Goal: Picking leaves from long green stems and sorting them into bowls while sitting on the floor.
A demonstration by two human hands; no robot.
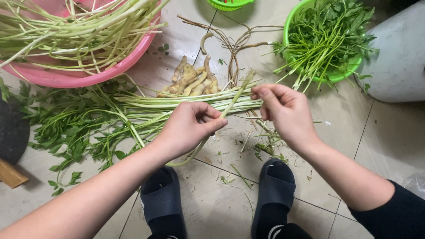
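Observation:
My left hand (191, 126) is closed around a pale green vegetable stalk (236, 96) that sticks up and to the right from the fist, its lower end curving under the hand. My right hand (283, 108) hovers just right of the stalk with fingers curled and fingertips close to it; whether they touch it I cannot tell. Behind both hands a pile of leafy green stalks (110, 117) lies on the tiled floor, stems pointing right.
A pink basin (84, 75) of stripped stalks stands at the upper left. A green bowl (343, 75) holds leafy tops at the upper right. Pale cut root pieces (192, 79) and brown roots (239, 48) lie between. Two dark slippers (274, 194) are below; a grey container (398, 53) is far right.

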